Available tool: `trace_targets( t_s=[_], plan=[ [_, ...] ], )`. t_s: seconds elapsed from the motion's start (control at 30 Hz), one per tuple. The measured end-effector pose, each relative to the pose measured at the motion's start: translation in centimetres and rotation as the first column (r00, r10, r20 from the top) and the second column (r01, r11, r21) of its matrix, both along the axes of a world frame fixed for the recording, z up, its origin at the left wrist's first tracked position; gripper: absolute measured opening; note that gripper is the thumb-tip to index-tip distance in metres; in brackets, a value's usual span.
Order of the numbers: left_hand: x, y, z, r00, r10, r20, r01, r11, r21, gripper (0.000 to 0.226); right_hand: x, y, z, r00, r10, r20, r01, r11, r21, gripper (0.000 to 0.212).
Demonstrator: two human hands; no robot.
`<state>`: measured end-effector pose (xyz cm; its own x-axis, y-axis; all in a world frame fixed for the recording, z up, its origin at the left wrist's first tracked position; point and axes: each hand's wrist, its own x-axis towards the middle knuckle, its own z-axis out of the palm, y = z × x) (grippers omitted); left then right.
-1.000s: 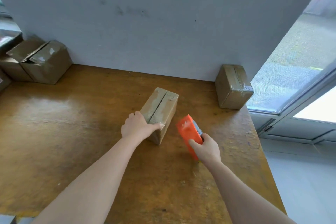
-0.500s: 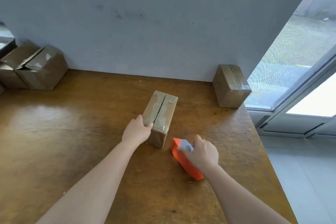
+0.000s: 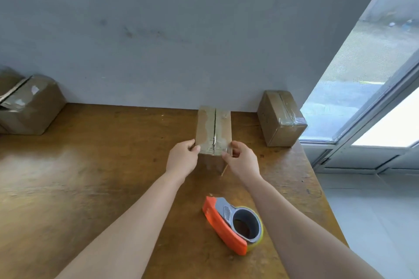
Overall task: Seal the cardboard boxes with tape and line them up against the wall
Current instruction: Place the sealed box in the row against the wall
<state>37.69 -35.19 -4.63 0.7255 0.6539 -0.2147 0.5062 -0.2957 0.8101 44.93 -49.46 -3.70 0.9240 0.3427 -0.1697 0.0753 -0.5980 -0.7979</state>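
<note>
Leftmost, against the wall [image 3: 158, 41], we see two of the four cardboard boxes in view: the edge box [image 3: 8, 80], cut off by the frame, and the glossy box [image 3: 34, 111] just beside it, its top shiny with tape. Moving right across the wooden desk [image 3: 90, 165], our left grip [image 3: 182, 158] pinches the near left corner of the middle box [image 3: 214, 129]. This third box lies lengthwise, its far end at the foot of the wall; whether it touches we cannot tell. A dark seam runs down its taped top. Our right grip [image 3: 242, 161] pinches the near right corner, so both close on that one box. Nearer us, between our two forearms, the single orange tape dispenser [image 3: 231, 226] lies on its side on the desk, touched by neither. Farther right, the fourth box [image 3: 281, 118], taped, stands against the wall at the desk's corner, beside the glass door [image 3: 362, 86].
</note>
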Motion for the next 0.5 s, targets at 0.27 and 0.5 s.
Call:
trace_targets(
  t_s=[0.27,0.5],
  plan=[
    [10.0,-3.7,0.4,0.996,-0.085,-0.009,0.084,0.989,-0.120,0.045,9.7,-3.7,1.4,0.996,-0.084,0.022,0.084,0.996,-0.036,0.046],
    [15.9,-5.8,-0.7,0.988,-0.137,-0.070,0.127,0.983,-0.131,0.043,15.7,-5.6,0.3,0.998,-0.031,0.048,0.041,0.976,-0.215,0.041]
  ],
)
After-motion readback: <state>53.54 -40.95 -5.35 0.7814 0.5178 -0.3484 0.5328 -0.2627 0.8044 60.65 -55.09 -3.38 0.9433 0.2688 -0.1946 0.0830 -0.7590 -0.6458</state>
